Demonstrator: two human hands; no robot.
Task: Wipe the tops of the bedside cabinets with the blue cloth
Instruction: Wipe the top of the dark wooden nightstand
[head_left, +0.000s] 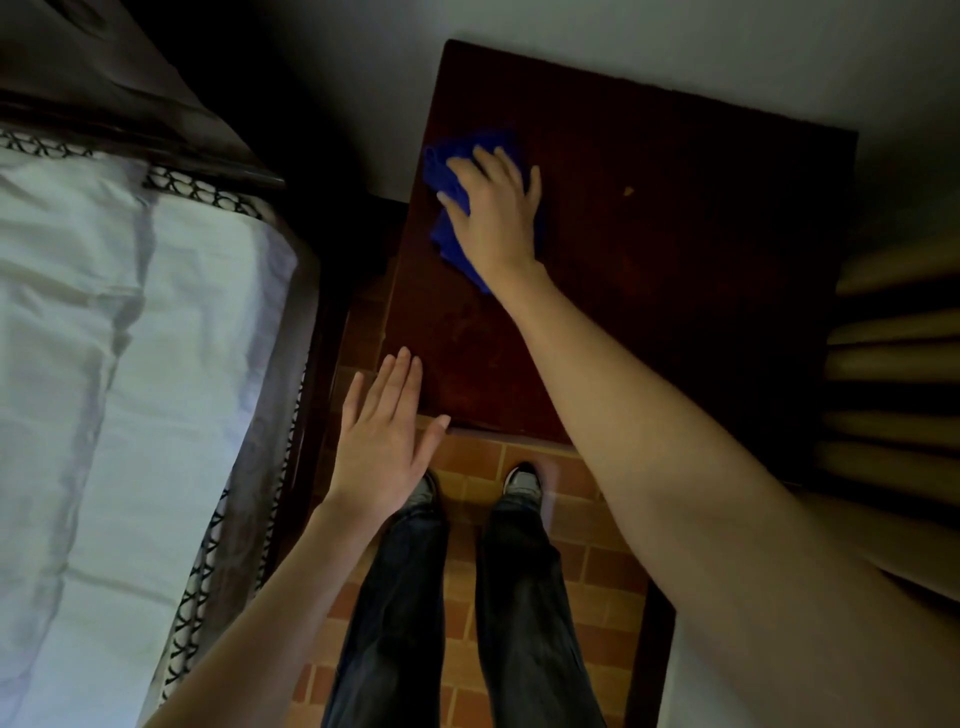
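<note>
Down the whole left side, a bed (104, 338): white sheet, creased, with a dark patterned trim along the edge and a dark wooden frame. Top centre and out to the right, the bedside cabinet (675, 286), dark reddish wood, back edge against a pale wall (675, 41). Below it, a floor (613, 571) of orange brick-pattern tiles. At the far right edge, pale wooden slats (893, 358), just beside the cabinet, too dim to name. Straight down the middle, two legs in dark jeans (524, 597), standing right at the cabinet's front edge.

Now to the hands. Right hand (493, 213) stretched across to the cabinet's back left area, palm down, fingers spread, pressed flat onto the blue cloth (441, 166). Cloth bunched on the cabinet top near the left edge, poking out past the fingertips and trailing back beside the wrist. Left hand (384, 447) low at the front left corner of the cabinet, flat, fingers straight and close together, thumb out to the side, holding nothing; fingertips over the corner, touching or just hovering, hard to tell.

Under that hand and beside it, two dark shoes (522, 480) with pale toes, on the tiles. Smallest of all, one pale speck (628, 191) on the wood, well to the right of the cloth.
</note>
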